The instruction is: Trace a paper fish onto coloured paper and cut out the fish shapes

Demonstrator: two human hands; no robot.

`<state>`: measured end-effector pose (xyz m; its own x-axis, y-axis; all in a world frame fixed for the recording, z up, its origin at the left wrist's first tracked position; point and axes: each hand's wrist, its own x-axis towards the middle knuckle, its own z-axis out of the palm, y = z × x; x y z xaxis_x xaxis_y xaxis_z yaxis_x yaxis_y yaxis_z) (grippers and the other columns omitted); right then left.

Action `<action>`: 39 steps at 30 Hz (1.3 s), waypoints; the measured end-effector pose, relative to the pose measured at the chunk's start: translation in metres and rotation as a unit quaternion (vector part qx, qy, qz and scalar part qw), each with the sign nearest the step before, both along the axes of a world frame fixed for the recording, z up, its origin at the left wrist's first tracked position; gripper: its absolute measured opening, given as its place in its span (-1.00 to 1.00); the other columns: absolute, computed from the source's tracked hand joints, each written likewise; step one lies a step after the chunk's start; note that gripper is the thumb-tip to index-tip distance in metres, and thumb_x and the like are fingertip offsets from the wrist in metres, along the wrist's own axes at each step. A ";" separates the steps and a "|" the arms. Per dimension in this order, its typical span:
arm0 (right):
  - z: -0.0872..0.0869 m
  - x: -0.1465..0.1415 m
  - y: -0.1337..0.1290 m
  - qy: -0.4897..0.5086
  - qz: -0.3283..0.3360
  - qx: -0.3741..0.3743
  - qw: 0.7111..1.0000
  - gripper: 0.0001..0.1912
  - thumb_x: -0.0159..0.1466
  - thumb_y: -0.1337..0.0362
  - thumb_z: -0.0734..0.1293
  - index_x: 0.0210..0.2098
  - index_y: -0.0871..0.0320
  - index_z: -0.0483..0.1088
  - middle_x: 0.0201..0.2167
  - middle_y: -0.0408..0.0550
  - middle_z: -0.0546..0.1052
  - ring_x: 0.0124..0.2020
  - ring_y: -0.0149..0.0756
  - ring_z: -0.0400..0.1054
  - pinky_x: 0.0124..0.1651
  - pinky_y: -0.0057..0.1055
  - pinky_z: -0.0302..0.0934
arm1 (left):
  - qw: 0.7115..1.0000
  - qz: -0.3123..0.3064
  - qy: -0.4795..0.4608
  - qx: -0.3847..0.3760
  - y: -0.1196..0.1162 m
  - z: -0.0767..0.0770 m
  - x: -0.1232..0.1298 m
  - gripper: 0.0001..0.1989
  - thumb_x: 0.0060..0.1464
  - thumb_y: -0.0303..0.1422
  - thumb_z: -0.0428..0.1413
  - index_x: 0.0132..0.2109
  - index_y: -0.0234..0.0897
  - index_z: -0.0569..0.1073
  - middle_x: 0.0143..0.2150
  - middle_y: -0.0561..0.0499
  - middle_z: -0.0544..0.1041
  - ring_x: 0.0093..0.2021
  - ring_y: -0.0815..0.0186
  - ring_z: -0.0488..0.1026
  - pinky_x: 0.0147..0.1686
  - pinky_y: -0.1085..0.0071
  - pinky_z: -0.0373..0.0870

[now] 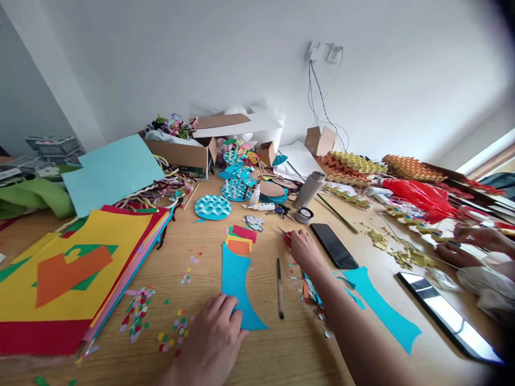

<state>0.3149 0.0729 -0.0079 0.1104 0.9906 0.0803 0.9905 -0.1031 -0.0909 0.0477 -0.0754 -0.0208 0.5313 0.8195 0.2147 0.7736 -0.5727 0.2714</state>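
Observation:
My left hand (219, 329), fingers bent and close together, grips the lower left part of a blue sheet of paper (235, 271) with a curved cut edge. The sheet lies on the wooden table. Farther forward, my right hand (303, 247) is closed on the red handles of a pair of scissors (287, 238). Their points face away to the left, and part of the handles is hidden by my fingers. Between my hands lies a pen (280, 289). Small red, yellow and orange paper pieces (240, 239) lie just beyond the blue sheet.
Stacked coloured paper (120, 236) is at left, near paper dots (139, 316). A black phone (333, 245), a metal flask (309, 189) and another blue cutout (382, 305) lie right. Under my right forearm are paper scraps (309, 289). Another person's hands (475, 244) work at far right.

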 end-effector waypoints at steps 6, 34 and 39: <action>0.020 -0.009 -0.010 0.168 -0.028 0.064 0.983 -0.64 0.27 0.47 0.11 0.03 0.30 0.29 -0.08 0.24 0.45 -0.08 -0.11 0.38 -0.13 -0.28 0.22 | 1.000 0.002 0.003 -0.002 0.001 -0.006 0.001 -0.89 0.16 -0.36 0.06 -0.30 -0.26 0.45 -0.26 -0.03 0.43 -0.16 0.19 0.34 -0.14 0.25 0.30; 0.003 -0.101 -0.051 0.077 0.213 0.027 0.974 -0.72 0.30 0.43 0.18 -0.01 0.16 0.31 -0.16 0.07 0.55 -0.07 -0.15 0.36 -0.18 -0.42 0.15 | 0.998 0.011 0.057 -0.006 0.003 -0.004 0.005 -0.94 0.13 -0.40 0.07 -0.32 -0.25 0.39 -0.27 0.00 0.42 -0.23 0.17 0.32 -0.27 0.21 0.23; 0.005 -0.098 -0.052 0.090 0.189 0.040 0.977 -0.76 0.31 0.41 0.17 -0.05 0.16 0.31 -0.21 0.04 0.57 -0.18 -0.18 0.42 -0.24 -0.42 0.15 | 0.999 0.011 0.049 -0.007 0.002 -0.004 0.004 -0.95 0.14 -0.41 0.06 -0.31 -0.25 0.39 -0.26 0.00 0.42 -0.23 0.17 0.32 -0.26 0.22 0.22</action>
